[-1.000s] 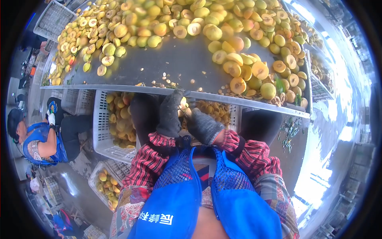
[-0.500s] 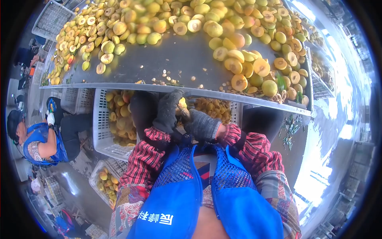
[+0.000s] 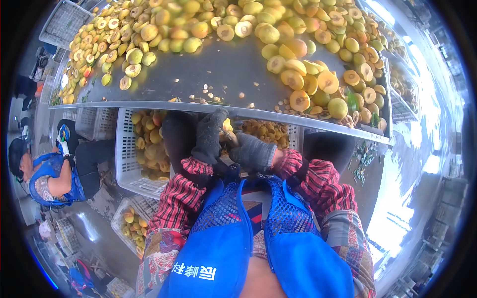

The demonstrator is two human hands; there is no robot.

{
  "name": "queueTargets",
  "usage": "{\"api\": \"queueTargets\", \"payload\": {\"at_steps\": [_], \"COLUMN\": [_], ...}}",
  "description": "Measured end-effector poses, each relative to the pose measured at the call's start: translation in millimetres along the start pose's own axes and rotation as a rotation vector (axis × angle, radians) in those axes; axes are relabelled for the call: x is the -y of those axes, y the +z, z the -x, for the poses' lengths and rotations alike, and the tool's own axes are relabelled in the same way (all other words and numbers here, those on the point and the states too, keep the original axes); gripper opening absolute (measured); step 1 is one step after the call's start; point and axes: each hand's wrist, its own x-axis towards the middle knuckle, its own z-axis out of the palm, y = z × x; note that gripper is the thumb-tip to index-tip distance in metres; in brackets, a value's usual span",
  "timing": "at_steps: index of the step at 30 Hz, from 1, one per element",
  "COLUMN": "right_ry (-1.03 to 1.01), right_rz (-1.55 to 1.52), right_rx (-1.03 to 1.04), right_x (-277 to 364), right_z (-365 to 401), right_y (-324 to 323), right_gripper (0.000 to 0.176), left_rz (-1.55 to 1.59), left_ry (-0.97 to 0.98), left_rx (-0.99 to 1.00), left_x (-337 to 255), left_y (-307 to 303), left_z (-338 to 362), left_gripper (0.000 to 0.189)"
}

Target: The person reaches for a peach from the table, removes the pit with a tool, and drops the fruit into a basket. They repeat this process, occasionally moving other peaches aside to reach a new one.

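Observation:
Below the table's front edge, my left hand [image 3: 209, 138], in a dark grey glove, is closed around a yellow peach piece [image 3: 227, 124]. Only a small part of this fruit shows past the fingers. My right hand [image 3: 253, 151], in a grey knitted glove, is close beside it with its fingers curled shut. A narrow tan piece shows at the right fingertips, against the fruit; what it is I cannot make out. Behind the hands, a heap of peach pieces [image 3: 268, 133] lies under the table edge.
A metal table [image 3: 208, 64] carries many whole and halved peaches [image 3: 298, 79], with pits scattered near its edge. A white crate [image 3: 125, 164] of peaches stands by my left knee, another crate [image 3: 119, 218] lower left. A person [image 3: 54, 174] in a blue apron sits at left.
Both hands stay together below the table edge with the fruit between them. The right hand shifts very slightly, and the tan piece at its fingertips shows more clearly.

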Motion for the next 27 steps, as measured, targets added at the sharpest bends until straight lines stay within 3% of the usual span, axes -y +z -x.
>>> {"api": "queueTargets", "payload": {"at_steps": [2,5,7,11,15,17,18,20,24,26,27], "right_ry": [0.068,0.003,-0.161,-0.144,-0.158,-0.168,-0.222,-0.274,-0.114,-0.041,-0.408], "right_rz": [-0.168,0.006,0.163,0.239,0.076,0.024,0.087,0.15,0.199,0.133,0.393], "right_rx": [0.055,-0.004,-0.091,-0.093,0.122,0.191,0.122,0.052,0.085,0.072,0.1], "right_x": [5,10,-2,-3,-14,-21,-27,-38,-28,-29,-30], "right_z": [1,3,-2,-2,-1,-3,-8,-15,-12,-9,-8], "right_y": [-1,-3,0,-1,-3,-1,3,8,6,3,-2], "right_gripper": [0.021,0.022,0.023,0.021,0.018,0.016,0.015,0.015,0.016,0.017,0.018], "left_rz": [0.106,0.118,0.17,0.281,0.288,-0.063,-0.064,-0.498,-0.451,0.062,0.063], "left_ry": [0.025,0.016,0.011,-0.017,-0.049,0.243,0.243,0.376,0.361,0.028,0.027], "left_rx": [-0.059,-0.027,-0.041,-0.093,-0.023,0.083,0.083,0.273,0.271,0.304,0.308], "left_x": [-9,-12,-9,-14,-8,-14,-16,-19,-22,-27,-22], "left_y": [1,1,3,7,3,-3,-6,-10,-7,-3,-4], "left_z": [1,-1,0,6,6,5,2,-2,2,5,4], "left_gripper": [0.021,0.019,0.019,0.02,0.018,0.018,0.018,0.02,0.024,0.027,0.027]}}
